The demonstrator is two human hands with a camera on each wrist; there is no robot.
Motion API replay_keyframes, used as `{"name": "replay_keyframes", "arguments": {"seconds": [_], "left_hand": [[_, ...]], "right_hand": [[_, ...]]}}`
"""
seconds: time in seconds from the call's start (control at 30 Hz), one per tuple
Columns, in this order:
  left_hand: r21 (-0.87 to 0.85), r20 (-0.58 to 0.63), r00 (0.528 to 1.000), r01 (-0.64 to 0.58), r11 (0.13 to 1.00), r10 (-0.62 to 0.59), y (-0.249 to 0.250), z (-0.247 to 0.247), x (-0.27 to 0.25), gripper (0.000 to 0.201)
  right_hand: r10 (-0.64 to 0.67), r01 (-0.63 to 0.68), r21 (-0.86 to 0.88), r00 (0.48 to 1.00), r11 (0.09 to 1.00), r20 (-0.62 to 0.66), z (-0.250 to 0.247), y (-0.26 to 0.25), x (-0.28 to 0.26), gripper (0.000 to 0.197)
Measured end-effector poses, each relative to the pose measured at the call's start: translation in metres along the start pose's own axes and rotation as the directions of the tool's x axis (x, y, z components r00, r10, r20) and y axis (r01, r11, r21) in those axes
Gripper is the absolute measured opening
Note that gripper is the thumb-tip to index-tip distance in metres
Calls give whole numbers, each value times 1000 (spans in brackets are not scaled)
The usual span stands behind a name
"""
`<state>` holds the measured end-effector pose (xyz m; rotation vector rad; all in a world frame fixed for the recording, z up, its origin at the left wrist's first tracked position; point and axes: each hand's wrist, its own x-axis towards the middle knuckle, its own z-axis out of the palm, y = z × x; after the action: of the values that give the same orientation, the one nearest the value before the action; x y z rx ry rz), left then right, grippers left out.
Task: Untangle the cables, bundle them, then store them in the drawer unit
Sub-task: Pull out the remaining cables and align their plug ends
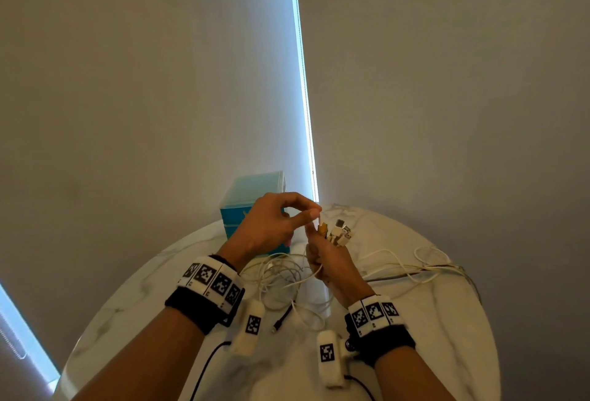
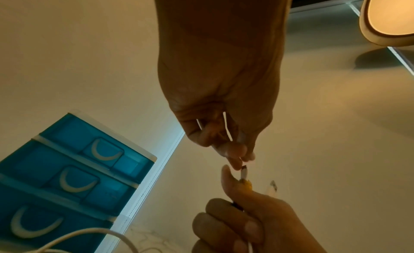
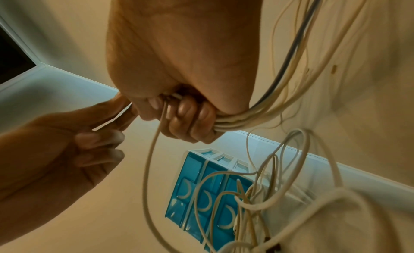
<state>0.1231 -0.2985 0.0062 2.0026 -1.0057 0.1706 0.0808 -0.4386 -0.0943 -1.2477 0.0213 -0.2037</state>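
Head view: right hand [image 1: 332, 265] fisted round cables [image 1: 281, 276] above tabletop [image 1: 447, 321]; left hand [image 1: 268, 225] pinches one plug [image 2: 244, 172]. Drawer unit [image 1: 252, 202] behind.

The head view is dim and grey, lit mainly by a cool, bright strip of daylight [image 1: 305, 97] down the far wall beside a blind; a second strip glows at the near left edge. The round white marble table [image 1: 447, 321] bows with wide-angle distortion. Both wrist views carry a warm yellow cast. A glowing oval ceiling lamp [image 2: 389, 18] throws a soft shadow beside it. In the right wrist view, the pale looped cables [image 3: 280, 195] and the right edge are blurred.
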Motion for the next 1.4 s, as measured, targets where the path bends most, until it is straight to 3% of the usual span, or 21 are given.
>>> {"name": "replay_keyframes", "arguments": {"seconds": [0.07, 0.13, 0.2, 0.3, 0.37, 0.5, 0.57, 0.63, 0.73, 0.8, 0.87, 0.9, 0.97, 1.07, 1.13, 1.17, 1.33, 1.4], "left_hand": [[15, -24, 1000, 4, 1000, -3, -3, 6, -3, 29], [62, 8, 996, 85, 994, -85, -10, 13, -10, 52], [87, 152, 968, 187, 979, -198, -21, 20, -18, 73], [233, 417, 867, 188, 954, -273, -34, 19, -33, 68], [299, 488, 834, 118, 947, -258, -41, 14, -41, 59], [376, 364, 892, 123, 918, -269, -53, -9, -52, 52], [405, 295, 906, 170, 898, -304, -61, -30, -56, 51], [370, 194, 926, 237, 898, -324, -70, -55, -60, 54], [203, 79, 943, 302, 932, -323, -74, -76, -63, 59], [116, 60, 954, 285, 951, -293, -63, -74, -64, 54], [87, 35, 960, 273, 958, -276, -51, -65, -61, 48], [86, 28, 965, 259, 962, -262, -46, -61, -58, 47], [95, 29, 973, 227, 969, -231, -37, -53, -51, 50], [86, -30, 979, 202, 976, -200, -26, -49, -42, 48], [47, -89, 977, 198, 979, -194, -21, -52, -39, 49], [28, -109, 974, 203, 979, -199, -19, -54, -39, 49], [-174, -76, 966, 229, 958, -245, -6, -58, -51, 46], [-258, -44, 972, 211, 943, -230, 4, -56, -56, 43]], "right_hand": [[-25, 1, 175, 990, 984, 136, 3, 1, 4, 47], [-24, 26, 112, 1000, 993, -17, -2, 3, 3, 58], [-43, 50, 51, 991, 997, -130, -7, 2, 1, 58], [-72, 119, 254, 979, 960, -189, -14, -2, 0, 54], [-26, 154, 460, 962, 874, -273, -18, -9, 3, 49], [-29, 261, 727, 949, 635, -315, -37, -26, -4, 55], [-92, 319, 797, 943, 512, -318, -59, -32, -10, 59], [-143, 368, 799, 929, 475, -342, -80, -35, -14, 53], [-185, 391, 662, 914, 640, -361, -87, -34, -13, 54], [-187, 327, 537, 936, 777, -299, -64, -36, -13, 50], [-215, 249, 151, 954, 957, -210, -30, -36, -18, 39], [-236, 220, -116, 961, 969, -143, -13, -35, -22, 35], [-225, 196, -403, 974, 894, -27, 11, -27, -29, 32], [-115, 174, -491, 982, 854, 149, 24, -24, -39, 30], [-101, 233, -537, 959, 811, 265, 21, -24, -38, 15], [-113, 266, -540, 947, 798, 299, 19, -24, -37, 18], [-151, 275, -590, 956, 759, 252, 4, -21, -29, 18], [-126, 314, -633, 937, 708, 324, 5, -18, -28, 15]]}}
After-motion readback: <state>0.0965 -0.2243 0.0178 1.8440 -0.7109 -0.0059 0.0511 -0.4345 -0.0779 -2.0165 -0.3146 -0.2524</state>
